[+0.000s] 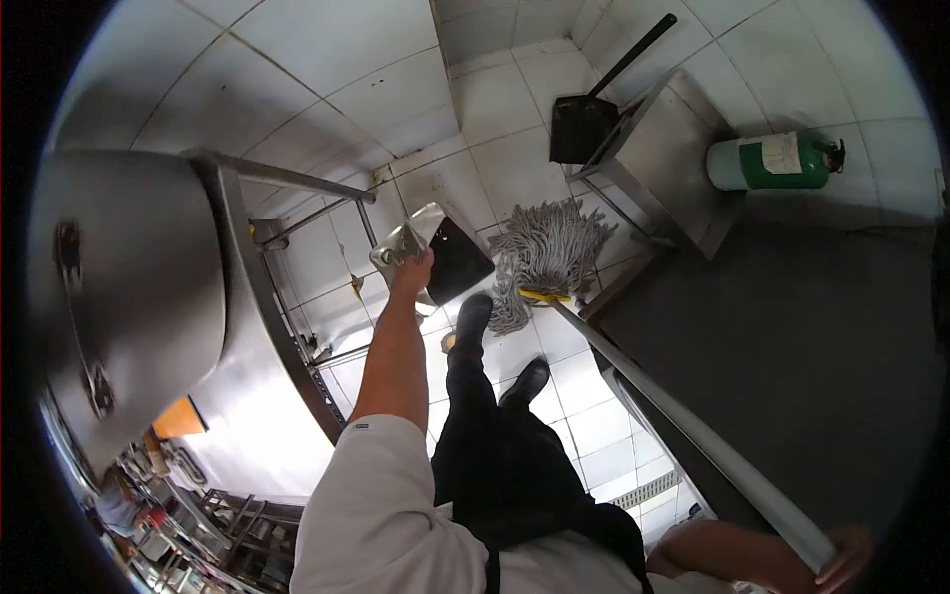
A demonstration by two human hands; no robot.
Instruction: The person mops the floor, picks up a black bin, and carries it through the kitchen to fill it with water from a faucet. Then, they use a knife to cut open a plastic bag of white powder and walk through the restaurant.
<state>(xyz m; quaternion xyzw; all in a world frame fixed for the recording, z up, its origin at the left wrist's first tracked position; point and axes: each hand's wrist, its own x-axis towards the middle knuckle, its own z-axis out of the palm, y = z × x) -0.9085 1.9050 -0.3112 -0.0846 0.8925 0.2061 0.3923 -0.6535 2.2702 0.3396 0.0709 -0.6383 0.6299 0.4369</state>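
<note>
My left hand [414, 267] is closed on the near edge of a square metal container [404, 246] with a dark opening, held above the tiled floor. Near the lower right edge, my right hand [843, 562] is wrapped round the end of a long pale mop handle [693, 426]. That handle runs down to a yellow clamp and a grey string mop head [556, 247], which lies spread on the white tiles beside the container, just beyond my shoes.
A steel table [287, 376] stands at left. On the right are a dark flat surface [792, 317], a small steel stand [673, 158] and a green-and-white cylinder [782, 160]. A black long-handled dustpan [579, 129] stands behind. A floor drain [648, 490] lies low right.
</note>
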